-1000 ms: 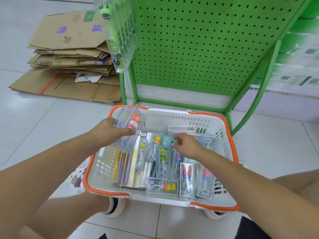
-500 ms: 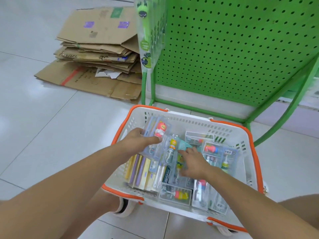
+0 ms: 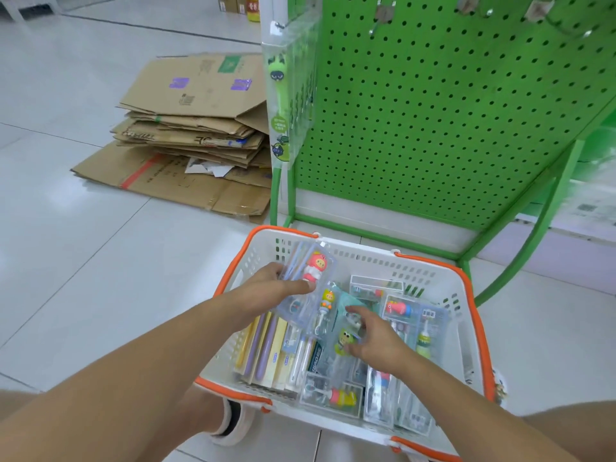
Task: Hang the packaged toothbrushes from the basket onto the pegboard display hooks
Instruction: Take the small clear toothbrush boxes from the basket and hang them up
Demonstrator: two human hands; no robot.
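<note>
Toothbrush packs (image 3: 336, 368) are lying in the white basket (image 3: 465, 331) below the green pegboard (image 3: 433, 111). Your left hand (image 3: 273, 288) is pinching a pink-character pack (image 3: 308, 281); your right hand (image 3: 375, 335), fingers spread, is reaching onto a green-character pack (image 3: 341, 343).

Print on the cardboard (image 3: 186, 128) and packages (image 3: 315, 356) is too small to read.

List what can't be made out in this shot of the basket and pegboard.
- Pegboard hooks: head view, cut off by the top edge and blurred.
- Print on the hanging green toothbrush pack: too small.
- Right hand fingers: its own back hides whether they grip a pack.
- Lower packs in the basket: covered by upper ones and both arms.
- Left hand fingers under the pink-character pack: hidden by it.
</note>
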